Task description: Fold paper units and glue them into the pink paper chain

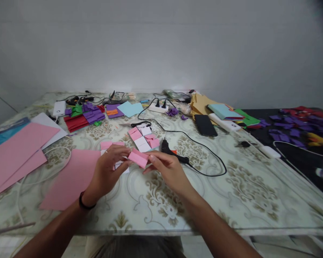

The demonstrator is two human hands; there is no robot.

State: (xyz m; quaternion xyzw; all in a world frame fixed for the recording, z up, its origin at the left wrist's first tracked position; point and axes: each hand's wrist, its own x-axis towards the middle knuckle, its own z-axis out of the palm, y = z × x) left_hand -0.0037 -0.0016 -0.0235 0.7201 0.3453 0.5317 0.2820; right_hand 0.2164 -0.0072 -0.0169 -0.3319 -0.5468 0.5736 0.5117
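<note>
A small folded piece of pink paper (138, 158) is held up between my two hands, over the table's near middle. My left hand (110, 165) pinches its left end, and a dark band circles that wrist. The fingers of my right hand (167, 166) are closed on its right end. Just beyond lie pink and white folded paper pieces (142, 144), with more of them partly hidden behind my left hand. A black glue gun (174, 153) rests on its side by my right hand, its cord looping to the right.
Pink sheets (18, 154) cover the left side. Scissors (134, 125) lie behind the paper pieces. A power strip (158, 107), coloured paper stacks (83, 118) and a black phone (205, 125) sit farther back. Purple paper pieces (293, 127) spread over a dark surface at right.
</note>
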